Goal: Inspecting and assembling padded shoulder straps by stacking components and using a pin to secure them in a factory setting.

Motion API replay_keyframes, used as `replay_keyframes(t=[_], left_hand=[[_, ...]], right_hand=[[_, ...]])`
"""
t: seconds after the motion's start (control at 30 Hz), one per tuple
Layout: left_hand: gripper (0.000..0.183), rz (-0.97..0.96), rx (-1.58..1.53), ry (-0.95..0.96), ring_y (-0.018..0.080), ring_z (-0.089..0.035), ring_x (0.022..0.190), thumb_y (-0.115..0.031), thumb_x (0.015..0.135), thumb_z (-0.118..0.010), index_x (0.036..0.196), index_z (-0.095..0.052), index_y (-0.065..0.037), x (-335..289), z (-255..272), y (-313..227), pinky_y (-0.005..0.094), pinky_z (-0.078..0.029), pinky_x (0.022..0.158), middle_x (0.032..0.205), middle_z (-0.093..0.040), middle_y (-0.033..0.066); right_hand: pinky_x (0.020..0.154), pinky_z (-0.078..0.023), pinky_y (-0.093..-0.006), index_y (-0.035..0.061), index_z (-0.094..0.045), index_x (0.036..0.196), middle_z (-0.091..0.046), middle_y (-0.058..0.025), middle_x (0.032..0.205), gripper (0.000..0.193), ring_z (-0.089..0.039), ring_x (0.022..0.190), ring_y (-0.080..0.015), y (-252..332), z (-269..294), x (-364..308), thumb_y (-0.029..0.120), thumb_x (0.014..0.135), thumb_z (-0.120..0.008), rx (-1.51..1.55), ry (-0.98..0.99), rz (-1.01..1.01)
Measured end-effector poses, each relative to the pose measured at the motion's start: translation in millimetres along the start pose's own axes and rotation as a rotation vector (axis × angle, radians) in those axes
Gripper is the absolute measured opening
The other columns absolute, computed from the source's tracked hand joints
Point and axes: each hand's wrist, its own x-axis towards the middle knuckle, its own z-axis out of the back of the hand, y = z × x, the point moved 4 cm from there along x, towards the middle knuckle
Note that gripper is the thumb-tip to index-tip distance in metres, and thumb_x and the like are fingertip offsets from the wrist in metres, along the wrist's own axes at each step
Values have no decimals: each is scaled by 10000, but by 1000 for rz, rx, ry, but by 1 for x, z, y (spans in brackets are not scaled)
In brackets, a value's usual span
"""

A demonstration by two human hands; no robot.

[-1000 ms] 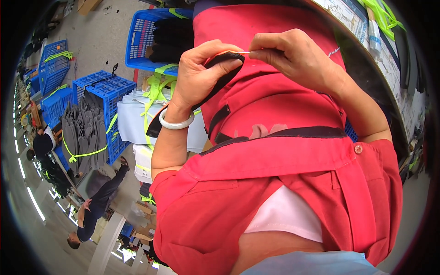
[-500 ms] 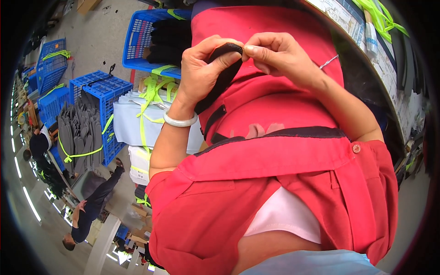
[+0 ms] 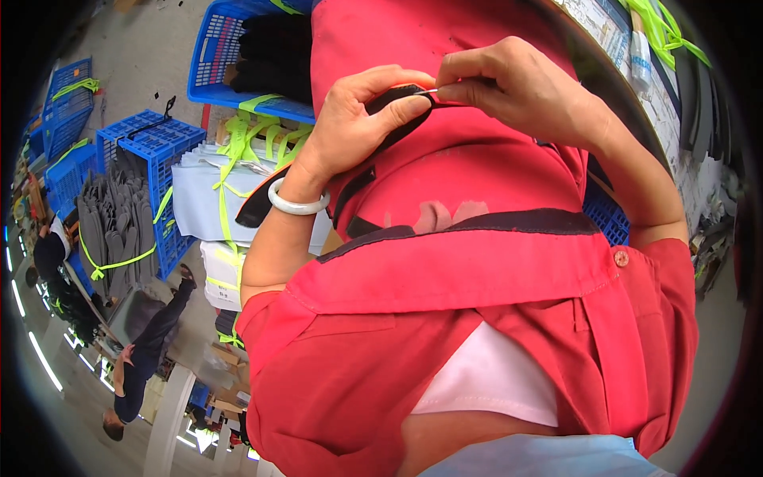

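Observation:
A long black insole with an orange edge is bent up in my left hand, thumb on its dark face and fingers curled behind. Its rounded end shows between thumb and fingers, and the other end sticks out beyond my wrist, where a pale bangle sits. Pinched in my right hand is a thin metal pointed tool, most of it hidden by the fingers. Its tip meets the insole's edge near my left thumb. Both hands are above my red apron.
To the left stand blue crates, some with black or grey insoles, and stacks tied with yellow-green strips. A worktable edge runs along the upper right, with a brush on it. Another person is at lower left.
The insole has turned, so its far end now shows beside my left wrist. My right hand has rolled over, and a metal tip now shows at the insole's edge.

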Motion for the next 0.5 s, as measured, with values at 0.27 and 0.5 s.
replay_keyframes(t=[0.27, 0.5], left_hand=[[117, -37, 30, 69, 99, -576, 740, -49, 833, -698, 928, -694, 18, -4, -3, 3, 232, -459, 675, 799, -636, 39], [115, -37, 80, 94, 97, -563, 693, -16, 815, -699, 920, -686, 28, -4, -12, 3, 242, -446, 625, 744, -617, 55]], right_hand=[[605, -448, -323, -28, -616, 920, -589, -145, 718, 135, -548, 617, -241, 2, 6, -1, 105, 903, -597, 27, 14, -44], [654, -482, -423, -5, -640, 878, -630, -193, 738, 169, -616, 699, -367, 9, 4, -3, 147, 869, -565, -94, 87, -80]])
